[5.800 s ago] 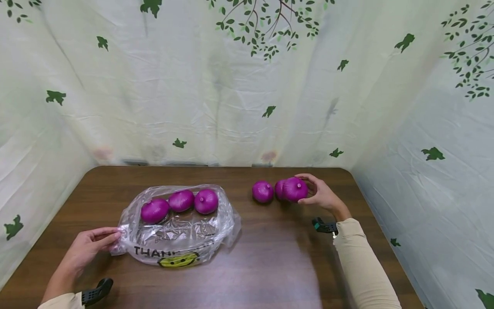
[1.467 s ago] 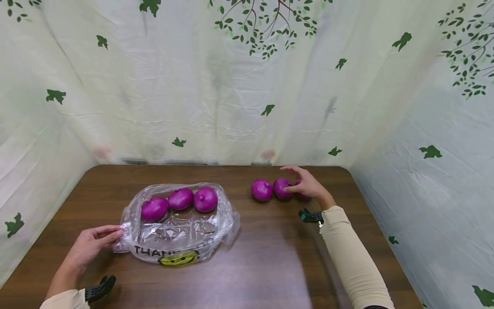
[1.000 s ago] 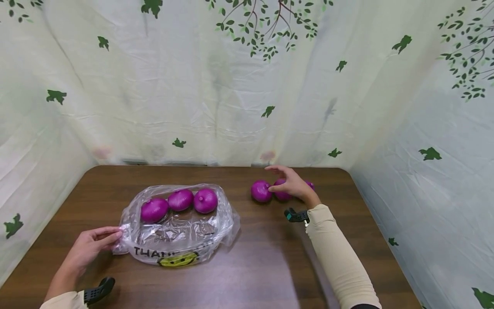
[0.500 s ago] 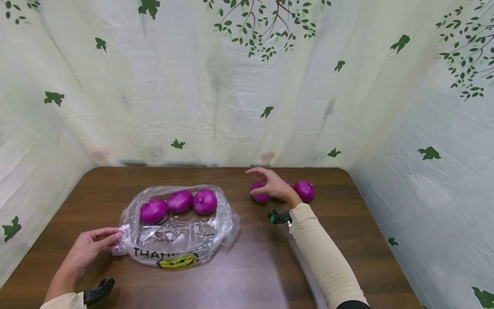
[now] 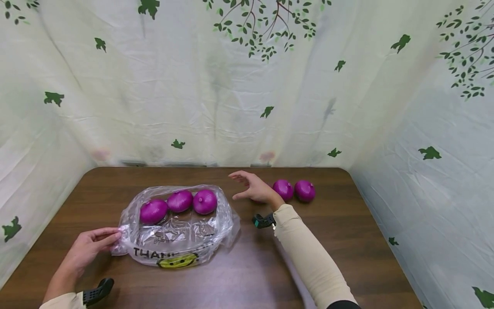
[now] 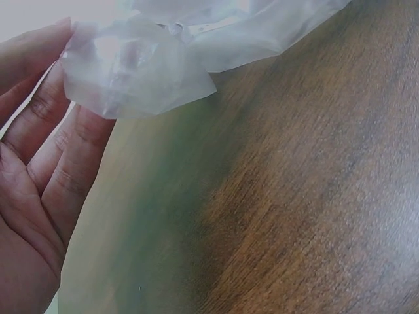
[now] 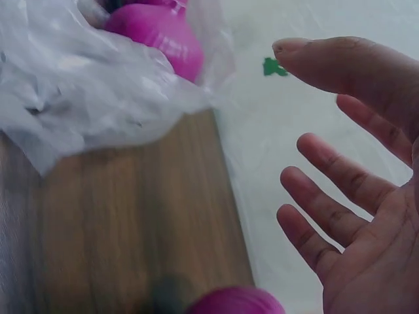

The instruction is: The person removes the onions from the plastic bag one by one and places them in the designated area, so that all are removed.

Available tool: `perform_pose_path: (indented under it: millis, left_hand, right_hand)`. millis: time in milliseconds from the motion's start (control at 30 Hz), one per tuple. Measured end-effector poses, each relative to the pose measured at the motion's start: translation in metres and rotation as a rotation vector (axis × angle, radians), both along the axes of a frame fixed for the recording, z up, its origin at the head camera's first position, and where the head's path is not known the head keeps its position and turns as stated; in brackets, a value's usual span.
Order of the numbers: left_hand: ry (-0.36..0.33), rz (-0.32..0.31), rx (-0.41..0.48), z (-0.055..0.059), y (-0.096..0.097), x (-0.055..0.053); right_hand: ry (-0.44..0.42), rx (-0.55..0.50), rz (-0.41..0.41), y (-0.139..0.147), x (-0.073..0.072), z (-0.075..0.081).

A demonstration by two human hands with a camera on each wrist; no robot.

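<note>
A clear plastic bag (image 5: pixel 229 225) with black lettering and a yellow smiley lies spread on the table, its mouth wide. Inside, along the far side, sit three purple onions (image 5: pixel 205 201). My left hand (image 5: pixel 86 249) pinches the bag's left edge between thumb and fingers; the left wrist view shows the crumpled plastic (image 6: pixel 131 78) at the fingertips. My right hand (image 5: pixel 254 189) hovers right of the bag with fingers spread and holds nothing. Behind it stands a row of purple onions: one onion (image 5: pixel 283 189), another onion (image 5: pixel 305 191), and a third mostly hidden under the hand.
The brown wooden table (image 5: pixel 347 240) has its far edge against a pale curtain (image 5: pixel 231 107) printed with leaves. Bare tabletop lies in front of the onion row. In the right wrist view an onion (image 7: pixel 239 302) shows at the bottom edge.
Earlier my right hand set an onion at the row's right end and let go. Since then it has moved left, over the row, towards the bag. My left hand has kept its place.
</note>
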State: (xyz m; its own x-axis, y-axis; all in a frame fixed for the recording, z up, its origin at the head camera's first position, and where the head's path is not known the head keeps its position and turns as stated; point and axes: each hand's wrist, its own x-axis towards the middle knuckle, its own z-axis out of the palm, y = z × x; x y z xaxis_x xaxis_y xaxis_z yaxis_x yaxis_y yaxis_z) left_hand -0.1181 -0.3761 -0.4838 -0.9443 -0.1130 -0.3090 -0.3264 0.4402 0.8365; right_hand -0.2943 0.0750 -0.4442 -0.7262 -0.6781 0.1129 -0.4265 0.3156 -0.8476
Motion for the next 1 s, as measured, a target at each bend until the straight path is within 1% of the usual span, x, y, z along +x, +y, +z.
perform_pose_path:
  millis: [167, 267, 467, 633, 833, 1000]
  left_hand:
    - [-0.010, -0.003, -0.001, 0.000, -0.001, 0.000]
    - [-0.013, -0.004, -0.008, 0.000, -0.001, -0.001]
    - [-0.023, -0.003, -0.012, 0.000, -0.002, -0.002]
    - [-0.025, -0.005, 0.003, 0.000, -0.002, -0.001]
    - [-0.007, -0.013, 0.004, 0.000, -0.003, 0.000]
    - [0.008, -0.014, 0.005, -0.002, -0.002, 0.000]
  right_hand:
    - [-0.037, -0.008, 0.018, -0.016, 0.002, -0.004]
    - [-0.045, 0.003, 0.027, -0.025, 0.004, -0.005]
    - [-0.013, 0.057, 0.032, -0.042, 0.008, -0.004]
    - [-0.018, 0.091, 0.031, -0.053, 0.011, -0.005]
    - [-0.013, 0.128, 0.031, -0.064, 0.012, -0.009]
    - [0.007, 0.158, 0.034, -0.073, 0.013, -0.012]
